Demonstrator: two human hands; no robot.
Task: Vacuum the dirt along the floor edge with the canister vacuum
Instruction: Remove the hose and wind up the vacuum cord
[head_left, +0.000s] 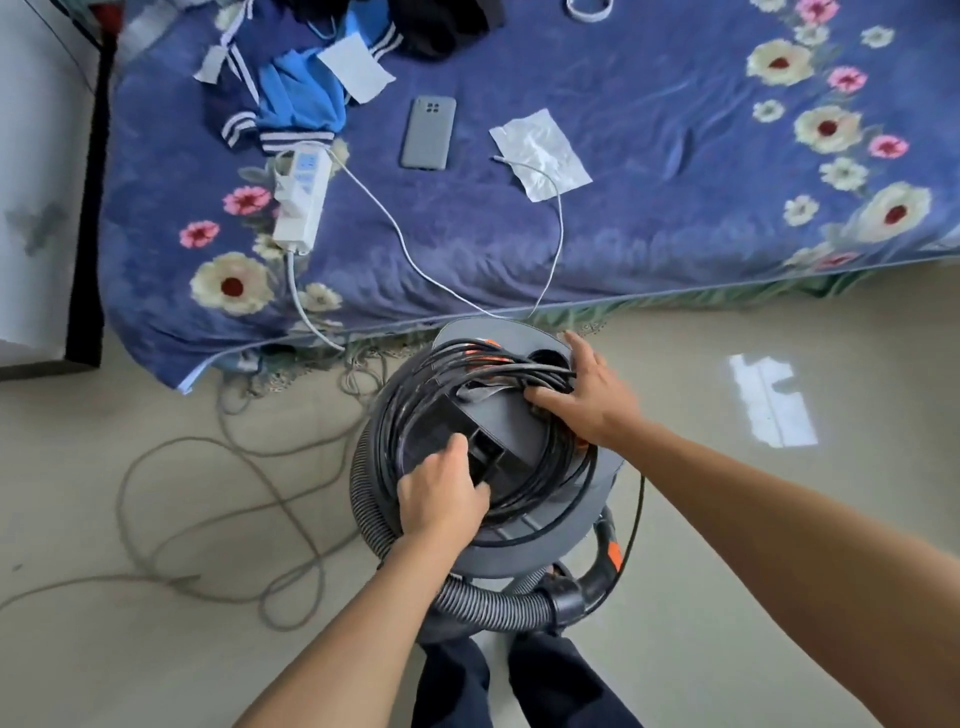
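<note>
A grey canister vacuum (587, 514) stands on the floor right in front of the bed. Its black power cord (415, 410) is coiled around the lid, and the grey ribbed hose (488, 605) curls around its base. My left hand (441, 493) grips the black handle (485, 441) on top of the lid. My right hand (587, 395) lies on the far side of the lid, its fingers hooked into the cord coils. My legs show below the canister.
A bed with a blue floral cover (623, 218) fills the top. On it lie a white power strip (304, 200), a grey phone (428, 132), a charging cable (558, 218), plastic wrappers and clothes. A loose rope (171, 519) loops over the tiled floor at left. A cabinet (41, 182) stands at far left.
</note>
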